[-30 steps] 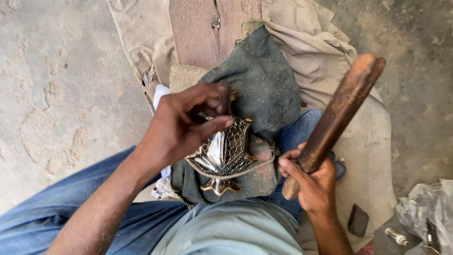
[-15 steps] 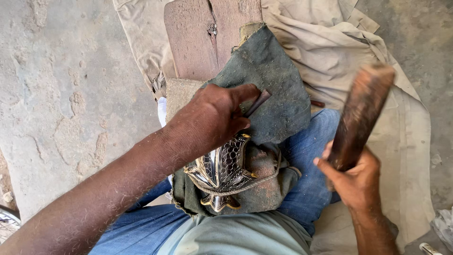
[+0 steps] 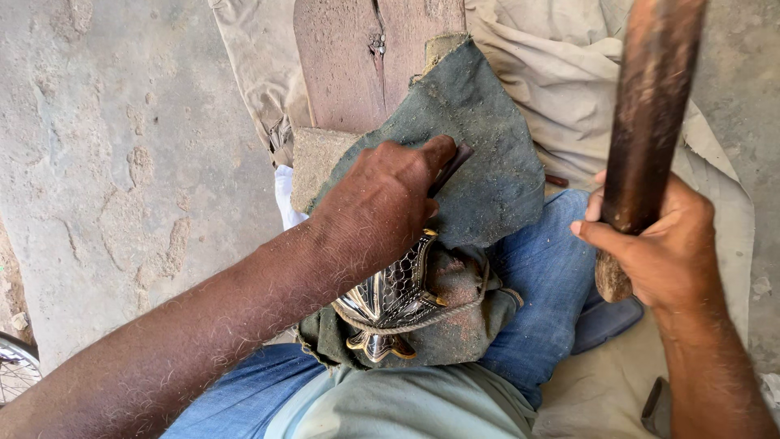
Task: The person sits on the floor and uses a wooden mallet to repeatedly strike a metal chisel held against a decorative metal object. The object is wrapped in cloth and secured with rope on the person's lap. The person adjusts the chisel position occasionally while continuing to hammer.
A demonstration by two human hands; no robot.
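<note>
My left hand (image 3: 382,207) is closed around a thin dark metal chisel (image 3: 453,162), pressing it down over a shiny ornate metal piece (image 3: 390,305) with patterned surface and gold-coloured points. The piece rests on a dusty grey-green cloth (image 3: 479,154) draped over my lap in blue jeans (image 3: 544,276). My right hand (image 3: 650,244) grips a thick brown wooden mallet (image 3: 650,114), raised upright to the right of the piece. The tip of the chisel is hidden by my fingers.
A worn wooden plank (image 3: 349,57) lies ahead under the cloth, on beige fabric (image 3: 552,89) spread over a rough concrete floor (image 3: 122,146). A wheel edge (image 3: 15,366) shows at bottom left. A small dark object (image 3: 656,410) lies at bottom right.
The mallet has swung up and now stands more upright, closer to the camera. My left hand stays over the metal piece with the chisel.
</note>
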